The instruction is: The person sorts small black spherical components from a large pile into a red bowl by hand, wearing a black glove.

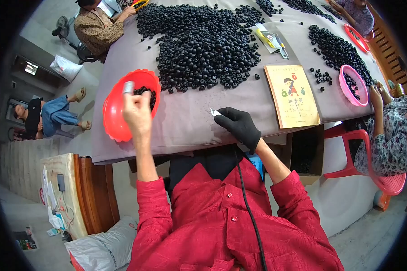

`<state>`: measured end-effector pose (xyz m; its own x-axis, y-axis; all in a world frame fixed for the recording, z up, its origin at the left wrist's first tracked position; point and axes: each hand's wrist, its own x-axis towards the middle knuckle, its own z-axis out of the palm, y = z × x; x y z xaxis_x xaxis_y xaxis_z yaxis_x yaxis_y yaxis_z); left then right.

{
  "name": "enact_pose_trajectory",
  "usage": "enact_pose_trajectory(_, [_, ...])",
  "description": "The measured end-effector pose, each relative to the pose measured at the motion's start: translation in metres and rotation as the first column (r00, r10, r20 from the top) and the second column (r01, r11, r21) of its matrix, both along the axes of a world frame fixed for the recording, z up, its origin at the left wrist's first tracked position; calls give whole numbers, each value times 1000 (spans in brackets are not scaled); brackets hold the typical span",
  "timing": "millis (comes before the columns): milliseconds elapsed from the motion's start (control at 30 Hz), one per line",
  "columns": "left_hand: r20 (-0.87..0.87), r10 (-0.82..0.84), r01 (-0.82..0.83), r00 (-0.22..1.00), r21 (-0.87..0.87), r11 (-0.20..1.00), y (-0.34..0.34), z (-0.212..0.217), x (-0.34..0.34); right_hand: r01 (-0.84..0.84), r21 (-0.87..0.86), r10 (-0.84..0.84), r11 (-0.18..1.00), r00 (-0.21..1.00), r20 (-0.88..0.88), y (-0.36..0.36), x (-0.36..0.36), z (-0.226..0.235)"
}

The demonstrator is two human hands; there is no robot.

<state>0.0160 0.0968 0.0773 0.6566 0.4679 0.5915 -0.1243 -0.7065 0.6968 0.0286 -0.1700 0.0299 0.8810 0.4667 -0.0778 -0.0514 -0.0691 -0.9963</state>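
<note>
My bare left hand [138,110] is over the red scalloped bowl [115,115] at the table's left. White tape wraps one raised finger, the fingers are apart, and I see nothing between them. Small black ring-shaped pieces [153,100] lie in the bowl, partly hidden by the hand. In a black glove, my right hand [239,127] is closed at the table's near edge. Its thumb and finger pinch a small white-wrapped tool with a pointed tip [215,112]; the rest of it is hidden in the grip. Beyond both hands spreads a large pile of the black pieces [203,49].
A yellow booklet [292,97] and a yellow-and-clear packet [269,38] lie right of the pile. At the right, a person [384,122] sits by a pink basket [353,86] on a red chair [348,153]. Another person [97,27] works at the far left.
</note>
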Motion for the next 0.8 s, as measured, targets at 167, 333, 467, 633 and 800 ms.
enact_pose_trajectory(167, [-263,-251,249,932,-40,968,-53,-46,30,3,-36,-4,999,1000,-10,0,-1,3])
enact_pose_trajectory(333, [-383,-223,257,896,40,966,-81,-63,56,8,-17,-8,1000,1000,-2,0,0,-2])
enact_pose_trajectory(467, [-431,-94,180,897,163,970,-88,-68,69,-4,-10,4,1000,1000,14,-1,0,2])
enact_pose_trajectory(633, [-424,-45,154,905,226,962,-91,-73,74,9,0,-9,1000,999,45,-1,1,-4])
enact_pose_trajectory(800, [-329,-195,282,924,243,928,-84,-75,60,-2,-23,3,1000,1000,17,-1,1,-1])
